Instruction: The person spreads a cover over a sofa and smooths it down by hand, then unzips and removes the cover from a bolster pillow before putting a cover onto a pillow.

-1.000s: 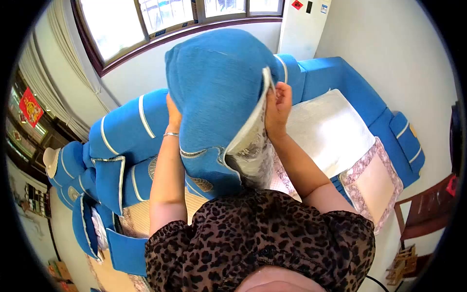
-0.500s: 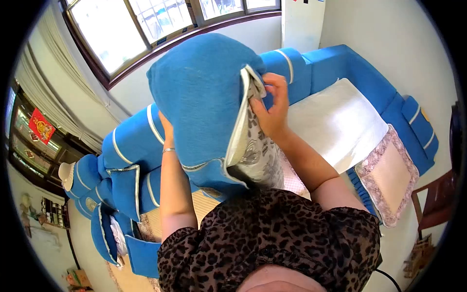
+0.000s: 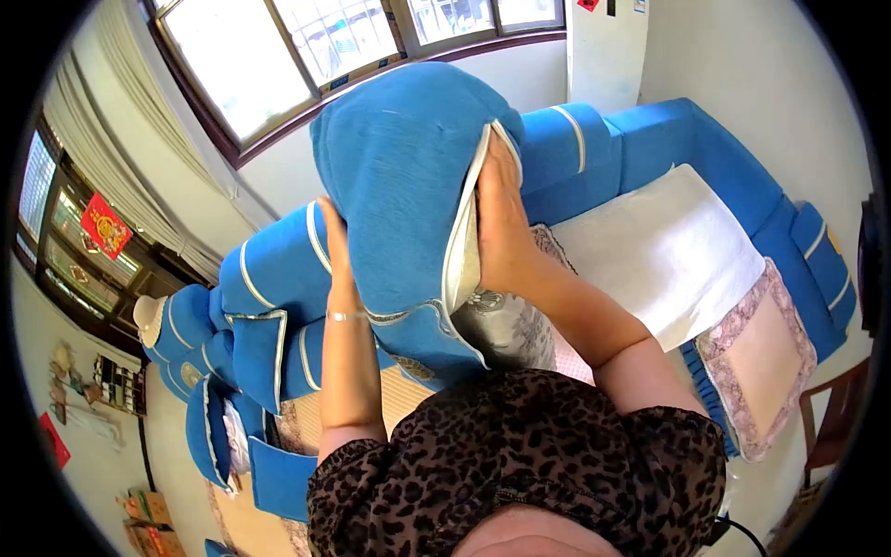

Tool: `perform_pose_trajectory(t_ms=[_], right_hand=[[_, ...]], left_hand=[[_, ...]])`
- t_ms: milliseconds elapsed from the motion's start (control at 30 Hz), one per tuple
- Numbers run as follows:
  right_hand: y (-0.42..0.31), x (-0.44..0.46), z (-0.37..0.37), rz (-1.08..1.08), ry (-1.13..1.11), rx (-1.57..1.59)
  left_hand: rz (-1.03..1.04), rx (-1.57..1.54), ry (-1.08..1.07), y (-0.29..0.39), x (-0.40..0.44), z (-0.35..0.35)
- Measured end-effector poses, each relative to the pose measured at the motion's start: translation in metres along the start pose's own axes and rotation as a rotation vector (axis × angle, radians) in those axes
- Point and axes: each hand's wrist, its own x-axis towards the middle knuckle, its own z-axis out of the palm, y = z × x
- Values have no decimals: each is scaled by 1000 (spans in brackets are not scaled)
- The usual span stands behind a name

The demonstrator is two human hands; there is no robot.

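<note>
A bulky blue cushion is held up in front of my chest. Its blue cover has a white-edged opening along the right side. Out of that opening shows a grey-and-white patterned inner cushion. My left hand lies along the cushion's left side and supports it, with the fingertips partly hidden. On the other side, my right hand has its fingers tucked into the opening, under the cover's white edge. Those fingertips are out of sight inside the cover.
A blue sofa runs along the wall beneath the window. A white seat pad and a pink-bordered mat lie on its right part. Several blue cushions are at the left. A dark red wooden chair stands at far right.
My right hand has gone from pinching the cover's edge to reaching inside the opening. My left hand shows more along the cushion's side. The view has shifted slightly.
</note>
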Motion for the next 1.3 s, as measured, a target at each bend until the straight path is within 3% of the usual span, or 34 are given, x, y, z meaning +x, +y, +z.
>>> perform_pose_trajectory(t_ms=[67, 133, 167, 233, 300, 367, 433, 533, 633, 767, 900, 1033, 1100, 1200, 1233, 1300], right_hand=[[10, -2, 7, 80, -59, -103], [8, -1, 8, 40, -125, -77], [7, 0, 7, 9, -194, -59], [9, 0, 4, -51, -205, 136], [29, -5, 10, -148, -190, 335], [59, -21, 14, -108, -130, 461], [86, -42, 27, 226, -194, 467], [118, -67, 52, 580, -335, 834], [129, -81, 66, 805, -275, 927], [119, -76, 90, 623, -173, 424], [89, -66, 65, 580, -37, 372], [69, -50, 41, 467, 292, 421], [65, -43, 34, 446, 296, 396], [69, -48, 36, 506, 202, 350], [75, -59, 43, 497, 193, 262], [80, -85, 56, 467, 179, 82]], left_hand=[[371, 332, 185, 6, -50, 70], [631, 984, 188, 1, -83, 90], [762, 1344, 54, 2, -110, 115], [773, 1458, 44, -7, -134, 138], [850, 1488, 115, -12, -126, 129], [890, 1512, 156, -11, -115, 120], [872, 1496, 174, -7, -102, 106], [843, 1338, 156, -6, -83, 86], [876, 1301, 140, -14, -72, 73], [916, 1328, 165, -17, -64, 75], [910, 1321, 193, -17, -64, 81], [939, 1227, 137, 3, -80, 85], [1161, 1312, 240, 16, -84, 83], [1117, 1424, 354, 28, -71, 64], [903, 1441, 432, 29, -70, 48], [797, 1554, 474, 25, -64, 30]])
